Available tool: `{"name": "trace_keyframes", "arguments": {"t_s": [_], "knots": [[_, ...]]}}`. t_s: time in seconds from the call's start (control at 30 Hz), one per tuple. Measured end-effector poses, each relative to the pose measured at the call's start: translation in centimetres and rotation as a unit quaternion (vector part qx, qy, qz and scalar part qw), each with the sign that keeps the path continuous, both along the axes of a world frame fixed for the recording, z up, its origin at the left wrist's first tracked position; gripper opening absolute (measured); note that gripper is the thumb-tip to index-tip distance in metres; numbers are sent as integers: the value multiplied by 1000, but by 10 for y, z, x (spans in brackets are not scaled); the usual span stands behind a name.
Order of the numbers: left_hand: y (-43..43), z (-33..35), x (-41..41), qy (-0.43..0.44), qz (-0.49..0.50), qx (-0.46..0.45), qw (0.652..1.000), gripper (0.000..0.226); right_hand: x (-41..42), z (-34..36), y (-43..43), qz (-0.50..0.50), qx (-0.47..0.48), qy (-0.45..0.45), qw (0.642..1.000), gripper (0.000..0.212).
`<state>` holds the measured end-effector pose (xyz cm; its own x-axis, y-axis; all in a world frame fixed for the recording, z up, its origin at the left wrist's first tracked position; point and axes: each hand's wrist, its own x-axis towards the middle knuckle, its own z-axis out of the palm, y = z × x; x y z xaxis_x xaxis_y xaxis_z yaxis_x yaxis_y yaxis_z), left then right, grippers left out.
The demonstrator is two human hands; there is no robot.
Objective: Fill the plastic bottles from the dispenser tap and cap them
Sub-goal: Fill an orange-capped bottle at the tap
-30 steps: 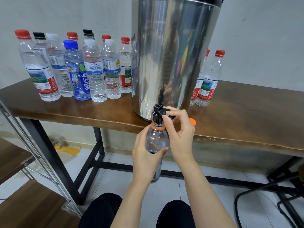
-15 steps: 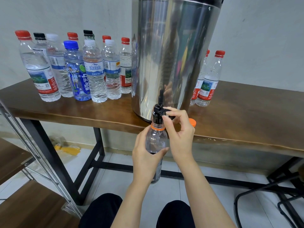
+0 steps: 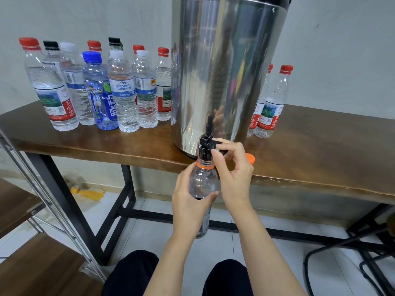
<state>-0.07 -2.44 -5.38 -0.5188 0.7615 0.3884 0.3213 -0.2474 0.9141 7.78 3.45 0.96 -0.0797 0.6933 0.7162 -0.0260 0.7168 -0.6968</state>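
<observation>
Our left hand grips the uncapped bottle under the tap; our right hand pinches the tap's lever.

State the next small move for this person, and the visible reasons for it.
Probably turn the tap lever with the right hand to run water: the left hand holds the bottle with its mouth up at the spout, its upper part looks unfilled, and the orange cap lies on the table.
</observation>
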Motion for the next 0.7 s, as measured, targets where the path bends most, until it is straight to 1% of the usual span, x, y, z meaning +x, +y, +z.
{"name": "trace_keyframes", "arguments": {"t_s": [0.7], "knots": [[2, -1, -1, 5, 3, -3, 1000, 82, -1, 0, 1, -1, 1, 0, 1000, 10]]}}
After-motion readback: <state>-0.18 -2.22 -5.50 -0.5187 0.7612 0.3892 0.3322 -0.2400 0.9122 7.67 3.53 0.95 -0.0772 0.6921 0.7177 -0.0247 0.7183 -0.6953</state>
